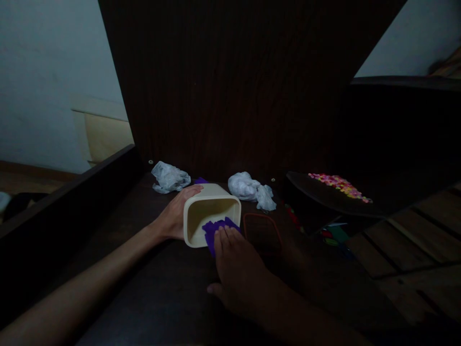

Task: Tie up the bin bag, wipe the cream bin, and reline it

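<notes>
A cream plastic container point(212, 191) lies tipped on its side, its open mouth facing me. My left hand point(179, 214) is wrapped round its left side and holds it. At the lower right of the mouth, my right hand point(236, 266) presses its fingers on a crumpled purple cloth point(220, 226), which reaches partly inside over the rim. The thumb of that hand sticks out to the left. Whether the purple piece is fabric or paper I cannot tell for sure. Beside the container on the right lies a thin reddish rounded frame point(262, 216).
Two crumpled whitish plastic bags, a left one point(171, 178) and a right one point(248, 187), lie against the dark upright panel point(234, 96). Pink and yellow bits point(340, 185) rest on a dark raised surface at right. A raised edge point(82, 185) bounds the left.
</notes>
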### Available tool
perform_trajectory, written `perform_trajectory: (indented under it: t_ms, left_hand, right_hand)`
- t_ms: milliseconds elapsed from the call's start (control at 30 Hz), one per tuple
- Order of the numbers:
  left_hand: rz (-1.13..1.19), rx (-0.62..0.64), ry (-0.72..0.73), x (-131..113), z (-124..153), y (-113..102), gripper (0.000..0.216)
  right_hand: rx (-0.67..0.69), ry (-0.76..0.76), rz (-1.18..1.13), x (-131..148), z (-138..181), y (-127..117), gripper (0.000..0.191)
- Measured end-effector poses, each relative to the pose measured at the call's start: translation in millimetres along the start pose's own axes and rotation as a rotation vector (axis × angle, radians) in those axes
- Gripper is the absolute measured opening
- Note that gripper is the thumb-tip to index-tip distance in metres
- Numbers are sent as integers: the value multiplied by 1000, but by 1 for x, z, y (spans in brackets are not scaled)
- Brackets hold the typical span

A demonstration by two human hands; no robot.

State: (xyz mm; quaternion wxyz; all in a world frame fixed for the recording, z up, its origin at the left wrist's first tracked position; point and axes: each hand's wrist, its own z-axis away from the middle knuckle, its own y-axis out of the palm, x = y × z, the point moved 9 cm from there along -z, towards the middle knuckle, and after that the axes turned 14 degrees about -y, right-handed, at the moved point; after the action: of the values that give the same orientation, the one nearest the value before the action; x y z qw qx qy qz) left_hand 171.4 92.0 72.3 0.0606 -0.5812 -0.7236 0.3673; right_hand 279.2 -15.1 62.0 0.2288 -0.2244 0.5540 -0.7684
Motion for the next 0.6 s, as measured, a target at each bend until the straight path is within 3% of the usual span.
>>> perform_trajectory:
  t_ms: [100, 267, 433, 600]
  left_hand:
    - [9, -13, -7, 1, 0, -2, 116]
    - [35, -12, -32, 4, 2, -2, 115]
    - [30, -32, -23, -3, 1, -3, 111]
    - [12, -28, -39, -6, 0, -1, 111]
  right_hand:
    - [-11, -136, -37, 7, -1, -8, 96]
    - [-75, -402, -96, 23, -26, -15, 111]
    - [-14, -398, -58, 13, -65, -13, 117]
    - [246, -301, -155, -9, -98, -1, 98]
